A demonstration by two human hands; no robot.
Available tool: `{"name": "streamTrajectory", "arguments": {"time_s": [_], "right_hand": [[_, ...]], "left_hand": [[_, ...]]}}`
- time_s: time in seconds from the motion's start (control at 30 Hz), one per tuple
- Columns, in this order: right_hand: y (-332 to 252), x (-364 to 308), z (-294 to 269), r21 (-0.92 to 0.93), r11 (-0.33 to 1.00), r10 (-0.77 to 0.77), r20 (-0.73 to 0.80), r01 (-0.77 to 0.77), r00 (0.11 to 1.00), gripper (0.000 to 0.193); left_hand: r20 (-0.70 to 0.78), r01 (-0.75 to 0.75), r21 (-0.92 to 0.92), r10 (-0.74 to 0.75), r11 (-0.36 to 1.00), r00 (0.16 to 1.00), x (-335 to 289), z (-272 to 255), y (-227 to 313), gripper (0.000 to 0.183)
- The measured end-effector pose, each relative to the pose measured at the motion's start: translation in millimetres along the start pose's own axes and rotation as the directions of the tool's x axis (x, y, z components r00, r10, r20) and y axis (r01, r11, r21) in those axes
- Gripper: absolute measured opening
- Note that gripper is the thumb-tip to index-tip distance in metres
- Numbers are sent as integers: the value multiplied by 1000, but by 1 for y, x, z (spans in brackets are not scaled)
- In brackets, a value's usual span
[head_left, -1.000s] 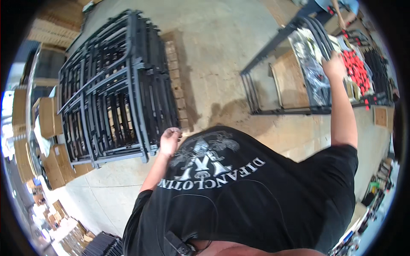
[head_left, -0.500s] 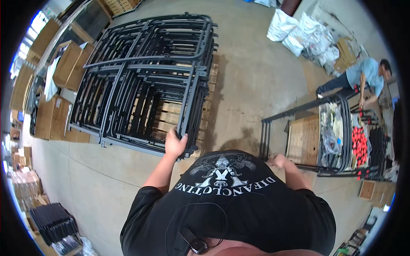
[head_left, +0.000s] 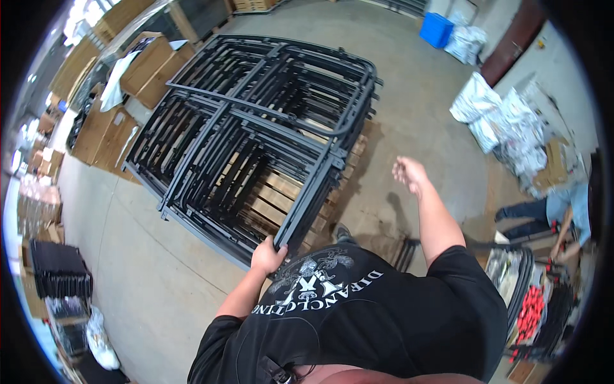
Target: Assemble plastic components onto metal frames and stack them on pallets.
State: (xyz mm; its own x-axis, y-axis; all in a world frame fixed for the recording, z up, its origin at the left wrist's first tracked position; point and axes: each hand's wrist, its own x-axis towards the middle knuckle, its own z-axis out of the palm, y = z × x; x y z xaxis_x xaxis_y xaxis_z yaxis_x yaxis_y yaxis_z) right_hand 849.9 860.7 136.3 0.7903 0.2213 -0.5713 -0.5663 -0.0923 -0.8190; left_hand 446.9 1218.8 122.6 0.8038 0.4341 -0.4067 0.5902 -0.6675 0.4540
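A stack of dark grey metal tube frames lies on a wooden pallet in front of me. My left hand grips the near right corner of the upper frame, thumb on top; its other fingers are partly hidden. Out to the right of the stack, my right hand is in the air over the floor with nothing in it. Its fingers are loosely bent and apart, touching no frame.
Cardboard boxes stand beyond the stack's left side. White sacks lean by the right wall, near a blue bin. At the far right a person bends beside a rack holding red-and-black parts.
My right hand has let go of the frame standing at my right and swung forward toward the stack. My left hand stays on the stack's corner. The view has turned right.
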Motion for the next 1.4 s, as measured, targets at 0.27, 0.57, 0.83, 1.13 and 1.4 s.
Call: {"name": "streamTrajectory", "arguments": {"time_s": [0.27,0.57,0.83,1.13,1.4], "right_hand": [[-123,250,85,-89,995,-38,-60,33,997,37],[-146,306,131,324,922,180,120,-210,976,45],[-233,146,167,781,598,-271,407,-179,873,47],[-267,110,218,695,697,-370,563,-180,739,34],[-226,-41,270,520,841,-493,621,150,609,25]], "left_hand": [[-153,240,87,-225,967,962,1,6,44,65],[-254,394,-18,-386,919,887,-5,21,60,65],[-417,397,-51,-381,916,825,-35,39,42,63],[-267,524,-10,-507,852,820,-18,28,64,63],[-151,426,-21,-424,904,893,-20,17,42,60]]}}
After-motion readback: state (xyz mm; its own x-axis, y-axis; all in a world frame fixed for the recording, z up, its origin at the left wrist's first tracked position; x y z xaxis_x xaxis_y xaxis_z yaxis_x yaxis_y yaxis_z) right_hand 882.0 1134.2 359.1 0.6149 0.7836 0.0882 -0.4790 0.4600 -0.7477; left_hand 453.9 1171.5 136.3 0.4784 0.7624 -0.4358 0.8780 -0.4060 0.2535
